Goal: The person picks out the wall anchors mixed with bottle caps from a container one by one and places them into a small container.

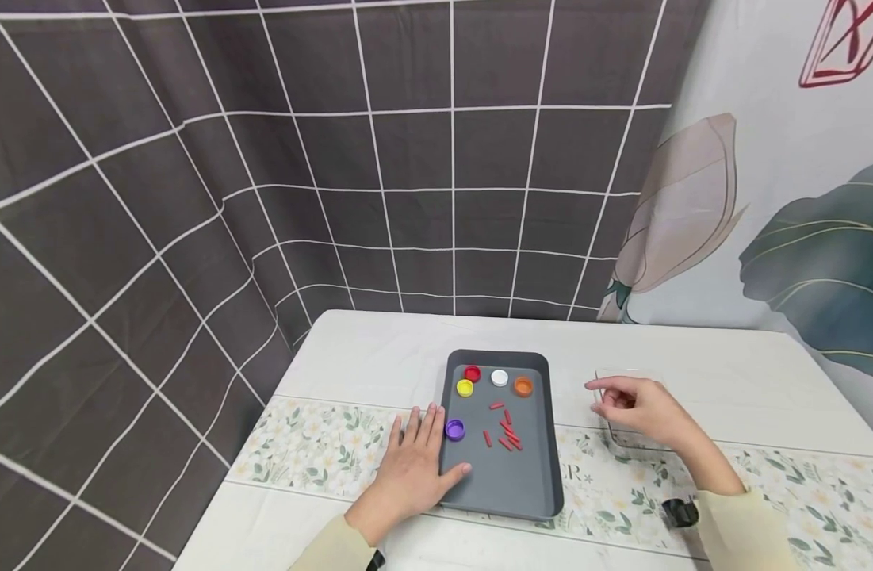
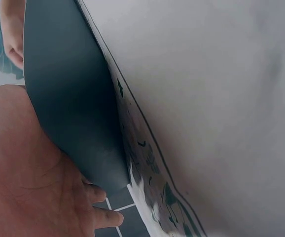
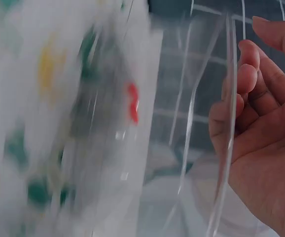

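My left hand (image 1: 410, 468) lies with straight fingers along the left side of a dark grey tray (image 1: 507, 492), its thumb reaching over the rim. In the left wrist view the palm is beside the tray's outer wall (image 2: 73, 98). Inside the tray lie several short red sticks (image 1: 509, 429) and round caps: purple (image 1: 454, 430), yellow (image 1: 465, 388), red (image 1: 472, 373), white (image 1: 499, 378) and orange (image 1: 523, 386). Over a clear plastic box (image 1: 639, 441) hovers my right hand (image 1: 643, 408), fingers loosely bent, nothing between them. A blurred red piece (image 3: 133, 103) shows through the box wall (image 3: 230, 98).
Tray and box stand on a white table (image 1: 379, 349) with a floral band (image 1: 322, 440). A dark gridded curtain (image 1: 407, 151) hangs behind and to the left. At the right back is a pale leaf-printed cloth (image 1: 750, 103).
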The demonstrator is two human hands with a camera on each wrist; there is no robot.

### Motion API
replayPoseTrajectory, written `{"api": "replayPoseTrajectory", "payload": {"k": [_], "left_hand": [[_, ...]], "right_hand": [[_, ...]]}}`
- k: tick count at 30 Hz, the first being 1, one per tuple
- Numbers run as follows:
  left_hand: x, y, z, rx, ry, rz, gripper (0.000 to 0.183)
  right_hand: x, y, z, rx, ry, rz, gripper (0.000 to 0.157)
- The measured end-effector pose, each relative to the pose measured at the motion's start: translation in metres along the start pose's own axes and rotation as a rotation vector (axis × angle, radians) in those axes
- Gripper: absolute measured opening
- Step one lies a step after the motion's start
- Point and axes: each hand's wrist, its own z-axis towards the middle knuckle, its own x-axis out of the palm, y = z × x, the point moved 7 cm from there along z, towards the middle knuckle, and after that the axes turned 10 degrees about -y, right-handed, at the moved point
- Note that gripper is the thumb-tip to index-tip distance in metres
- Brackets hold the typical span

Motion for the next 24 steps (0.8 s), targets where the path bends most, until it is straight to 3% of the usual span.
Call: {"api": "replayPoseTrajectory", "payload": {"k": [5,12,24], "left_hand": [[0.0,0.0,0.0,-0.003,-0.002,0.001,0.093],[0.0,0.0,-0.001,-0.007,-0.008,-0.012,0.093],[0.003,0.001,0.0,-0.006,-0.011,-0.007,0.094]], "right_hand": [[0.023,0.02,0.006,-0.05,0.034,0.046,0.026],[0.054,0.028,0.012,-0.032,0.095,0.078,0.028],[0.078,0.036,0.02,-0.047,0.127,0.054,0.028]]}}
